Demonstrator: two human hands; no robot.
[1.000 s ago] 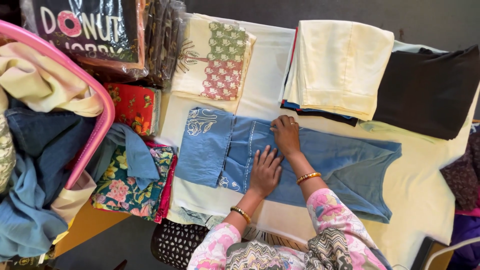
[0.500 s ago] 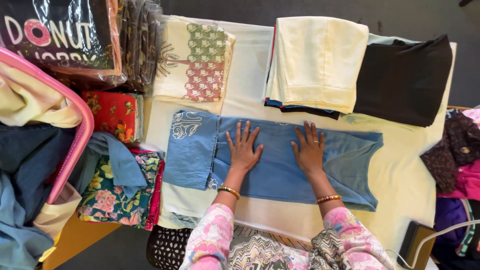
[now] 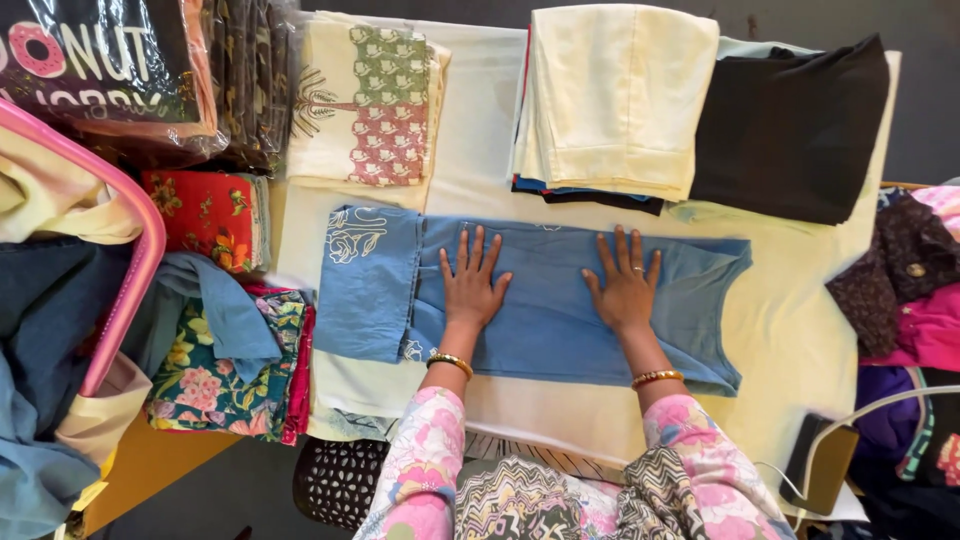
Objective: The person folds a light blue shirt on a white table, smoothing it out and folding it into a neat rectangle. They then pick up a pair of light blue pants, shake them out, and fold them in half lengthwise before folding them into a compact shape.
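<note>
Both sets of fingers are spread wide and pressed flat, gripping nothing: my left hand [image 3: 470, 290] and right hand [image 3: 625, 290] lie palm-down on the blue garment [image 3: 545, 320], fingertips pointing away from me, the hands apart with a stretch of bare blue cloth between them. The garment lies lengthwise under both palms on the white sheet [image 3: 790, 320], its embroidered end folded over just left of my left fingers and its cut-out end beyond my right fingers. I judge the step in hand to be smoothing the cloth flat between folds; the next move would call for a pinch on one edge or end and an even carry across, with the layers kept aligned. Both wrists are straight, each with a gold bangle, forearms in patterned sleeves rising from the lower edge. Past my fingertips lie a cream folded stack [image 3: 615, 95] and a black folded cloth [image 3: 790, 125]; past the left fingers, a printed cream cloth [image 3: 365, 95]. Farther left sits a pink basket [image 3: 130, 250].
</note>
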